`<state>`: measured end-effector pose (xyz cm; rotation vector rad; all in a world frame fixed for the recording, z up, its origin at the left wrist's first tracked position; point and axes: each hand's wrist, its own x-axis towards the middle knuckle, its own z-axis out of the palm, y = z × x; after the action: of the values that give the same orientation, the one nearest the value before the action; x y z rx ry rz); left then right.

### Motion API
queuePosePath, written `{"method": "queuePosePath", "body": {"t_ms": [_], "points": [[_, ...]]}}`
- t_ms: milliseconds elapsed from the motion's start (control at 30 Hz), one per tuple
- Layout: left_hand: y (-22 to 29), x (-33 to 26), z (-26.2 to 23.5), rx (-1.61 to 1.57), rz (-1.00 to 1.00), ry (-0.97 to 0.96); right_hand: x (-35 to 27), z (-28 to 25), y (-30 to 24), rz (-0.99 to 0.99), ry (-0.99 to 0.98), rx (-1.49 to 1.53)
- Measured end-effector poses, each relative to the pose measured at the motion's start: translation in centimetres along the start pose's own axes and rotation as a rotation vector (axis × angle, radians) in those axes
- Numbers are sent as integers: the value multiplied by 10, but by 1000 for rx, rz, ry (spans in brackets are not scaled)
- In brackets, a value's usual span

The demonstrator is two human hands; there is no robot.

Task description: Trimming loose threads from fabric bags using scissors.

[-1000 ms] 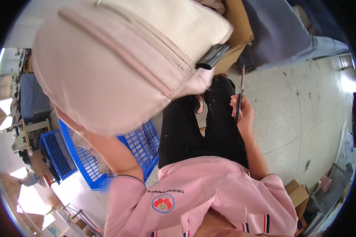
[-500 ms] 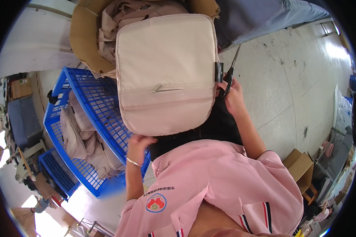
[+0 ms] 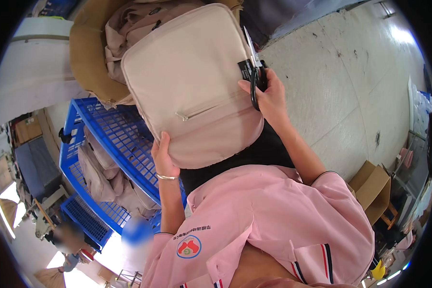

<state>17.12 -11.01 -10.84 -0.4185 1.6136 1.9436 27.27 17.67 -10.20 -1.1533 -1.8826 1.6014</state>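
Scissors ride in the right hand, blades pointing up along the edge of a pale, flat, bag-like piece. And that hand is doing double duty: fingers curled round the black handles, thumb reaching onto the fabric just below a small black tag. That looks like a way of steadying the piece without putting the tool down. Whether the blades are parted, I cannot tell.

Over to the left hand, a bracelet at its wrist: it grasps the lower left edge, thumb laid on the front, the fingers hidden from view. Two grips on opposite sides, probably to keep the panel spread and facing the eyes. It sits tilted over the lap, black trousers showing beneath, its zip slanting across the lower part.

Beyond its upper left edge stands an open cardboard box with crumpled pinkish fabric heaped inside. Left of the piece, a blue crate leans at an angle, more pale pieces bunched within. Both containers stand near the person, presumably so that everything lies within easy arm's reach.
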Motion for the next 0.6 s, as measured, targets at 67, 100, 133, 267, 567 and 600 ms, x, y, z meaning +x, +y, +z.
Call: {"method": "queuePosePath", "body": {"t_ms": [67,100,133,267,567,600], "points": [[-8,-12,2,-12,29,13,0,-1,0,-6,-26,32],[-13,-14,1,-37,25,13,-2,-3,0,15,-23,148],[-15,-15,0,-62,22,12,-3,-4,-1,35,-19,267],[-19,-11,-1,-100,1,-48,-15,-26,28,6,14,242],[-26,0,-5,-102,-4,-116,-47,-68,16,22,-289,-458],[-26,1,-6,-90,-12,-124,-45,-66,11,-11,-292,-495]]}}
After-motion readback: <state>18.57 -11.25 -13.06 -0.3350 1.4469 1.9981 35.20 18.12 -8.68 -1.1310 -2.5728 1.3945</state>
